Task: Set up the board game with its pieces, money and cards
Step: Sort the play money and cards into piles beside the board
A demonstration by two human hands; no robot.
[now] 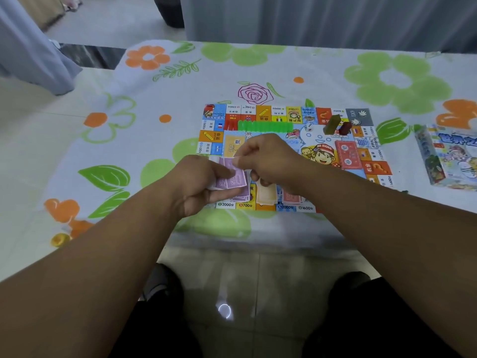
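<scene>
The colourful game board lies flat on the table. My left hand grips a fanned stack of purple play-money notes over the board's near left part. My right hand pinches the top edge of one purple note. Below my hands lie an orange money pile and a pink money pile. A yellow card stack and a red card stack rest on the board. A row of green pieces, a white die, an olive block and a dark red block sit near the far edge.
The game box lies at the table's right edge. A floral tablecloth covers the table, whose near edge runs just below the board. Tiled floor and my dark-trousered knees show underneath; curtains hang behind the table.
</scene>
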